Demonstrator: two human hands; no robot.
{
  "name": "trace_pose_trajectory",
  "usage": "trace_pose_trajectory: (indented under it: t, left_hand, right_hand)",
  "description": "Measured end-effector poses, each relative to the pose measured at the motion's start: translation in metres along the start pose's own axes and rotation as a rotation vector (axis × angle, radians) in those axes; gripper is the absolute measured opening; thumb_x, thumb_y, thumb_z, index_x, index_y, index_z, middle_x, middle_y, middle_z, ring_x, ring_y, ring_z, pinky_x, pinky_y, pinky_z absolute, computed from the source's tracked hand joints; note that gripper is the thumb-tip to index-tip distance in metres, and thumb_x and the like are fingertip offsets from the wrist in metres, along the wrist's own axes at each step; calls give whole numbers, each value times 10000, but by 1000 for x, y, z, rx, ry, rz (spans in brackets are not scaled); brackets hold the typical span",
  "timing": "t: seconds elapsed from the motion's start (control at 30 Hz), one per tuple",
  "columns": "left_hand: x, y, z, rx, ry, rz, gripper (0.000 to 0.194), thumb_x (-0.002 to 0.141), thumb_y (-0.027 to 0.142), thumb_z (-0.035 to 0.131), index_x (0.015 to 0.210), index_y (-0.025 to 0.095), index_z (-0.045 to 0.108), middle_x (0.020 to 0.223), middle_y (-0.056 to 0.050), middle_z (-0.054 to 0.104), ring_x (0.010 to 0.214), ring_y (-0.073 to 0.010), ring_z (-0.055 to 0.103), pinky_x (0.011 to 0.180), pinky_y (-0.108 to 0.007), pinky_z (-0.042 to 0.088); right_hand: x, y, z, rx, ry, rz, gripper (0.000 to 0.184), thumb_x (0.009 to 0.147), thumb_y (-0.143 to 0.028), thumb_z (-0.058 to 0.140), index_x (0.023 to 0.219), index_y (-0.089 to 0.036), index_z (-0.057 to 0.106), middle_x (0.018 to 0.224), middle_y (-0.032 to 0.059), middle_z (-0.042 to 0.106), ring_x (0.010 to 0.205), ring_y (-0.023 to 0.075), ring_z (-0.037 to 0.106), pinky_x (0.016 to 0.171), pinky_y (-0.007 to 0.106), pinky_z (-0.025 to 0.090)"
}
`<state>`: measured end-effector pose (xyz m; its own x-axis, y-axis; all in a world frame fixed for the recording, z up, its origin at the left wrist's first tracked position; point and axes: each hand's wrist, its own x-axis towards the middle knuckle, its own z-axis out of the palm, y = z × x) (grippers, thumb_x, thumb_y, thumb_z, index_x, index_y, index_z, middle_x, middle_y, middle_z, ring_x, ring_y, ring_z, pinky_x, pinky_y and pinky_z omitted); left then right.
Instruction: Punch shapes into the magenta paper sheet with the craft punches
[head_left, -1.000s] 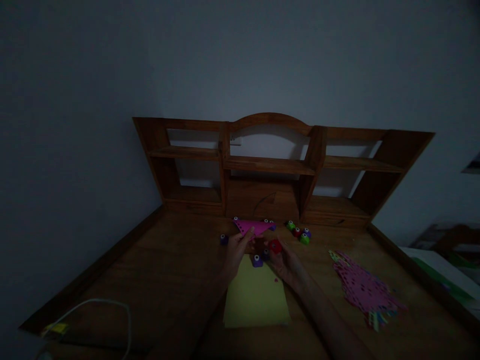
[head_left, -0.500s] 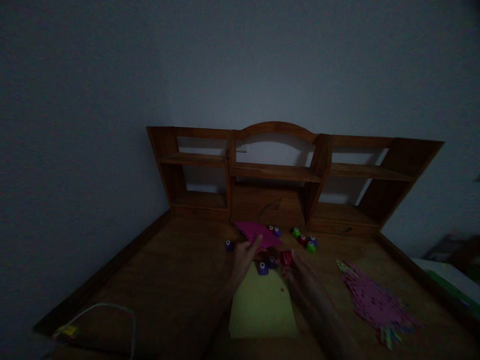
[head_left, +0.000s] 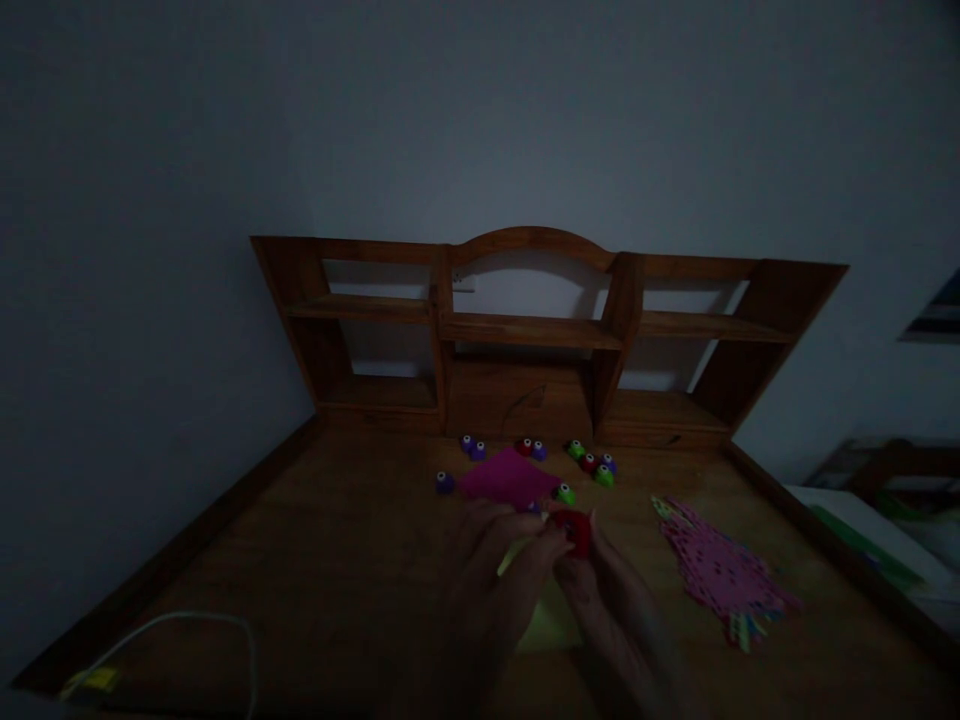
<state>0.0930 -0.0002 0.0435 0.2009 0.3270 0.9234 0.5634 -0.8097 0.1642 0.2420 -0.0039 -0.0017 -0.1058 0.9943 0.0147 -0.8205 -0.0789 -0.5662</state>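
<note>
Gripping a small red object (head_left: 577, 532), the right hand (head_left: 615, 600) curls around its right side above yellow paper (head_left: 551, 625). Left hand (head_left: 487, 585) reaches its left edge, fingers bent; cannot tell whether they pinch anything. Beyond, a pink sheet (head_left: 510, 477) lies on the wooden desk (head_left: 352, 540), green piece (head_left: 565, 494) at its right corner. Behind stands a wooden shelf unit (head_left: 525, 328).

Free desk (head_left: 322, 540) leftward, toys (head_left: 565, 495), shelf (head_left: 517, 392) ahead
</note>
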Motion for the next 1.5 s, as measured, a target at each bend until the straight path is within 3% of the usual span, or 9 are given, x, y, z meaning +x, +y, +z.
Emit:
trace_pose_trajectory:
  t: [0.27,0.67,0.8,1.07,1.17,1.3,1.5]
  left_hand:
    - [-4,-5,-8,79,-122,148,239,913,89,565,1116,167,664,1020,-42,685,985,-187,571,987,-397,422]
    - [8,-13,-20,107,-218,324,232,946,83,471,1103,118,639,1028,-48,695,1001,-176,578,1086,-409,381]
    - [8,-15,-20,132,-244,357,238,957,100,466,1117,131,639,1026,-35,702,1020,-163,579,1136,-415,329]
    - [8,-18,-22,77,-284,350,242,956,103,474,1144,137,624,1040,-33,697,1027,-160,576,1139,-415,324]
    - [4,-18,-20,8,-285,263,248,940,115,522,1163,172,615,1050,-32,689,1017,-169,576,1089,-422,380]
    - [1,-13,-16,-85,-171,90,241,871,101,639,1084,214,645,949,-12,677,957,-168,579,994,-394,460]
    - [0,-5,-13,-64,-145,46,273,864,91,647,1098,231,658,934,-11,675,948,-170,578,977,-393,472]
  right_hand:
    - [-6,2,10,-111,7,-16,249,798,-405,769,956,-219,722,891,56,683,811,208,635,663,287,554]
    - [-9,1,8,-3,-2,44,251,773,-299,821,971,-184,718,972,41,671,864,128,614,731,179,517]
    - [-9,2,10,1,7,47,268,777,-314,819,983,-179,713,952,38,671,830,132,622,710,191,527]
    - [-8,2,9,-43,5,-9,229,808,-353,779,974,-205,725,937,54,681,784,172,627,662,246,542]
    - [-8,0,6,-2,-5,1,211,807,-301,784,986,-201,732,961,56,680,793,153,624,658,214,537]
    - [-8,-2,5,93,-40,38,180,829,-244,767,1000,-197,741,924,43,678,810,132,628,689,183,534]
    - [-8,-2,9,37,-43,2,162,849,-243,742,1005,-201,745,984,59,676,876,146,614,750,203,522]
